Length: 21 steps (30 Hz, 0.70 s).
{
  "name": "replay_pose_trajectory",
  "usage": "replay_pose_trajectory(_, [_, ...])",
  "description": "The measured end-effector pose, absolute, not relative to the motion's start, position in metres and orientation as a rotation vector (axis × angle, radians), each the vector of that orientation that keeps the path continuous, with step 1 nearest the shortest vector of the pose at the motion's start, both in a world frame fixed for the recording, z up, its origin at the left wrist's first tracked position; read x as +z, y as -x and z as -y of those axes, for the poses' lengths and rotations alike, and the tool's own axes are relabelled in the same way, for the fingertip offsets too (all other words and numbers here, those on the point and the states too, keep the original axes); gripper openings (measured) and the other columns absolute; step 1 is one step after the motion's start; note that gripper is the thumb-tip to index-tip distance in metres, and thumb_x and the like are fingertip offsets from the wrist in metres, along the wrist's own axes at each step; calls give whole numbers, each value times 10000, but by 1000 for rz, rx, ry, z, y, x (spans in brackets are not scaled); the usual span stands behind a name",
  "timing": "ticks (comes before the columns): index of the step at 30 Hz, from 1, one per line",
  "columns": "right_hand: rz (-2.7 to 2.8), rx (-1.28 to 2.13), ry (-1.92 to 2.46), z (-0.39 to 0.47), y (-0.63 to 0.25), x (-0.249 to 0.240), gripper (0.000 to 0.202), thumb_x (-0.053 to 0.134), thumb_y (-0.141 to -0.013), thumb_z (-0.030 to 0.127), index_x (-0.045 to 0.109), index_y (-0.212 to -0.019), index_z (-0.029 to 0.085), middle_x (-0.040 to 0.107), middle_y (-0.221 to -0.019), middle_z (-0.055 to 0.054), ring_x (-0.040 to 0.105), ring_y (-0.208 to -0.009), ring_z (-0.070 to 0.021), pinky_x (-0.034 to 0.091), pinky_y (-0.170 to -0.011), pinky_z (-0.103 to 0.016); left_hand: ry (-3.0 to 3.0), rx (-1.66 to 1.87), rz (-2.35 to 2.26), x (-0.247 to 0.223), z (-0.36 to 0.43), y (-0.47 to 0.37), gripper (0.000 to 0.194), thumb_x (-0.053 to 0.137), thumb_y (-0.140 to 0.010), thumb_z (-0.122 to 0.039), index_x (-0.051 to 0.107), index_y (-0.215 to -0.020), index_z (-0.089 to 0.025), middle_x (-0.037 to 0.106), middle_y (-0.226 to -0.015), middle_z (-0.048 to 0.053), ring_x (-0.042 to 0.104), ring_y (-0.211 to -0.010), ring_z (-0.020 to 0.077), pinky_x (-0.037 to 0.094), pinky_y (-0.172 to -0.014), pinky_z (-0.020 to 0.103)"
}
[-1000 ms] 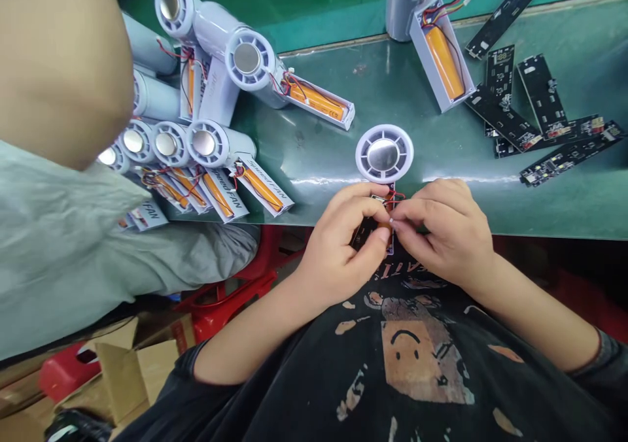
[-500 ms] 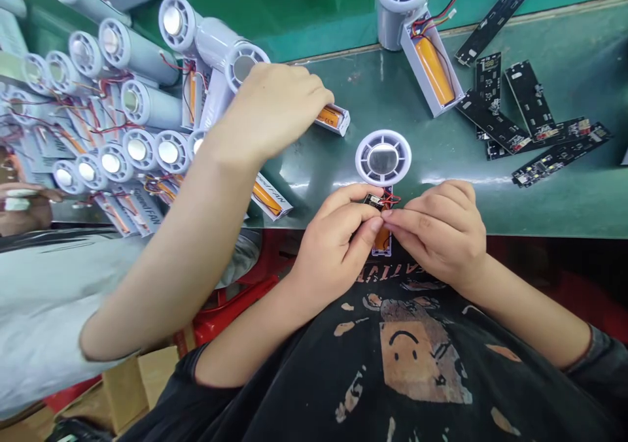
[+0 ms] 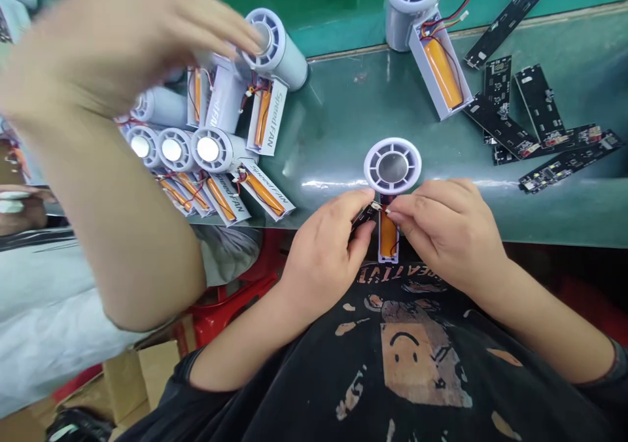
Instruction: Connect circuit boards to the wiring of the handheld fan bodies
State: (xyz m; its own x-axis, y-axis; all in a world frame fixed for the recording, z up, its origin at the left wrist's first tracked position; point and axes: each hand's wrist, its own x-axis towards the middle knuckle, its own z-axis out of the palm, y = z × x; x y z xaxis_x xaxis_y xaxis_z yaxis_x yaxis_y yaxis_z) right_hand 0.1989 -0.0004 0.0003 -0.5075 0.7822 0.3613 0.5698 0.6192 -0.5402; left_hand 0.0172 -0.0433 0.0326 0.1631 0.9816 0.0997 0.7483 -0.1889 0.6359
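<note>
Pinched in my left hand [image 3: 326,242] is a black circuit board [image 3: 364,216], its connector end facing right. My right hand [image 3: 446,229] is closed on a small wire plug [image 3: 387,211] beside that connector; whether the two touch, I cannot tell. Just beyond my fingers lies a handheld fan [image 3: 392,166] with a round lilac grille. Its open handle points toward me at the table edge and shows an orange battery [image 3: 389,236] inside. My fingers partly cover the handle's upper end.
Several black circuit boards [image 3: 538,102] lie in a loose pile on the right. Another fan with an open handle [image 3: 441,76] stands at the back. On the left, many fans [image 3: 209,149] are crowded together, and a co-worker's blurred arm [image 3: 112,167] reaches over them.
My hands have drawn slightly apart, uncovering the battery, and the board is now tilted. The co-worker's hand has moved left, leaving a fan standing at the back of the group.
</note>
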Motion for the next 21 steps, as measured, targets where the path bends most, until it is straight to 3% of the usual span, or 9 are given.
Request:
replay_pose_trajectory(5, [2364,454,1020,0,-201,6,210,501,-967,212,679,-856,198,647,-725,-6,556,-673,-154,326,-681,-322,-1632,742,-1623,22,44,-14,405,684,-817,-108,613,-1203,-210,718,-1098,52,695,-914,184,590,-879,356])
replay_pose_trajectory(10, [2454,434,936,-5,-207,7,183,514,-958,207,679,-880,202,671,-775,-9,545,-682,-153,306,-702,-325,-1331,829,-1525,11,43,-14,262,717,-810,-159,673,-1067,-181,741,-942,42,704,-805,160,613,-748,297])
replay_pose_trajectory(13, [2422,455,947,-5,-208,9,179,519,-962,223,675,-876,207,663,-753,1,542,-677,-150,302,-698,-322,-1532,833,-1532,15,42,-13,173,699,-844,-176,708,-1013,-214,757,-995,37,715,-886,174,611,-841,342])
replay_pose_trajectory(16, [2365,460,1021,-2,-205,10,198,519,-966,237,671,-842,211,641,-717,9,540,-677,-147,308,-700,-319,-1880,803,-1542,22,41,-13,239,635,-887,-125,705,-1075,-254,756,-1096,16,711,-1014,176,589,-941,357])
replay_pose_trajectory(21, [2364,393,1036,2,-201,10,217,528,-960,218,664,-794,195,598,-668,11,510,-653,-146,333,-706,-320,-2109,749,-1543,27,42,-15,236,605,-903,-102,701,-1091,-208,769,-1078,26,732,-996,166,607,-913,306])
